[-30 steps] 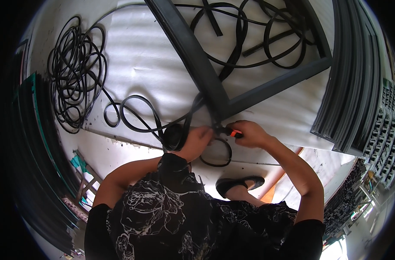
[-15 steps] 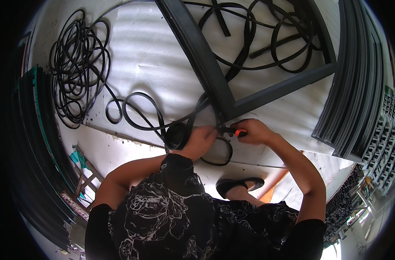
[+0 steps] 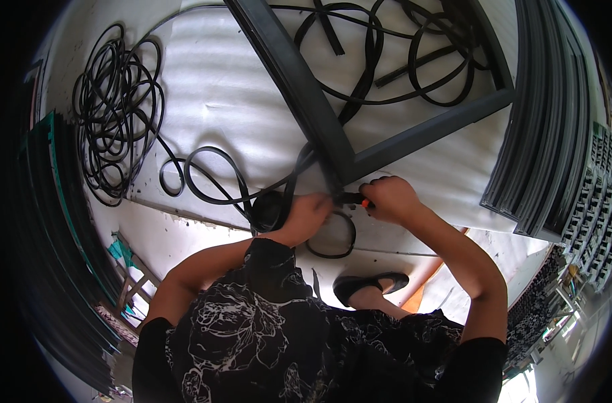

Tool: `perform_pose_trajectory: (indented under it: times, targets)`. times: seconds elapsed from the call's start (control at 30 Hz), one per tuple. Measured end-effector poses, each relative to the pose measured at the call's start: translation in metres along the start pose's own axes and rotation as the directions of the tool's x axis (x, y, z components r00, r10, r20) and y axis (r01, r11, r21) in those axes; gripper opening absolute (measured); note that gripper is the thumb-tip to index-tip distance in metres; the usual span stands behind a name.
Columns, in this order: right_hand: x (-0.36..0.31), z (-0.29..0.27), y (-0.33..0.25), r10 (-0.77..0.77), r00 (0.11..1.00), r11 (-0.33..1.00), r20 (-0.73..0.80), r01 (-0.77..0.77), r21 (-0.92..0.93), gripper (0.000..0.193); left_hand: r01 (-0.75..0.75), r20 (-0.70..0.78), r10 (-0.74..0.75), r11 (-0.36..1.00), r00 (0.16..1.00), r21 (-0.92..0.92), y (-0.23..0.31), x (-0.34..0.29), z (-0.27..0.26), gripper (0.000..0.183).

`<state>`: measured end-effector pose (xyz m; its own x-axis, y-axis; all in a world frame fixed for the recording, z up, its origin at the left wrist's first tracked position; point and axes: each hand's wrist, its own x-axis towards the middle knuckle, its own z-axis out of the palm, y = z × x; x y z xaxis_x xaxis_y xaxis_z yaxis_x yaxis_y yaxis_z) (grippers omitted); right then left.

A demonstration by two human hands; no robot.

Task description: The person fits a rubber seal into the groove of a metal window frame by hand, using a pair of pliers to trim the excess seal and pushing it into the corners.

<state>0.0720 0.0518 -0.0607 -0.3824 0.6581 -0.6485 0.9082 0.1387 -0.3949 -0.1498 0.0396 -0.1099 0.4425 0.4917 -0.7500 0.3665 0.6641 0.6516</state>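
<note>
Right hand [image 3: 392, 200] shifted, pale worktop [image 3: 205, 111], stacked strips [image 3: 544, 121]

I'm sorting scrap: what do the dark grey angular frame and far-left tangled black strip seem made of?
Dark grey angular frame: probably coated metal, matte; straight bars suggest it; plastic possible. Tangled black strip: likely rubber or soft plastic, slightly glossy, bending in loose loops.

A black cloth garment with white line-drawn flowers and leaves [image 3: 242, 316] covers the torso, its outlines thin and sketch-like, the largest bloom toward the left. The plain black short left sleeve [image 3: 151, 356] and the plain black short right sleeve [image 3: 472, 369] end around the elbows. Both forearms are bare. Farther off, a low-cut black shoe [image 3: 349, 290] with a rounded outline shows.
</note>
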Motion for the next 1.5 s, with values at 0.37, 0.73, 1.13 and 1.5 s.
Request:
perform_pose_trajectory:
  times: [0.37, 0.73, 1.13, 1.5]
  targets:
    - [-0.052, 0.036, 0.016, 0.142, 0.876, 0.915, -0.46, -0.294, -0.276, 0.014, 0.264, 0.086, -0.25, 0.929, 0.964, -0.259, -0.004, 0.019, 0.008, 0.024]
    - [-0.008, 0.096, -0.052, 0.458, 0.886, 0.109, 0.072, -0.136, 0.985, 0.024, 0.279, 0.163, -0.255, 0.949, 0.953, -0.147, -0.014, 0.035, -0.001, 0.037]
    - [-0.008, 0.102, -0.04, 0.511, 0.857, 0.315, -0.074, -0.106, 0.943, 0.019, 0.214, 0.005, -0.219, 0.95, 0.976, -0.225, 0.007, 0.043, -0.013, 0.046]
    - [-0.01, 0.094, -0.038, 0.519, 0.849, 0.48, -0.096, -0.197, 0.855, 0.021, 0.173, 0.014, -0.173, 0.976, 0.985, -0.133, 0.012, 0.046, -0.015, 0.036]
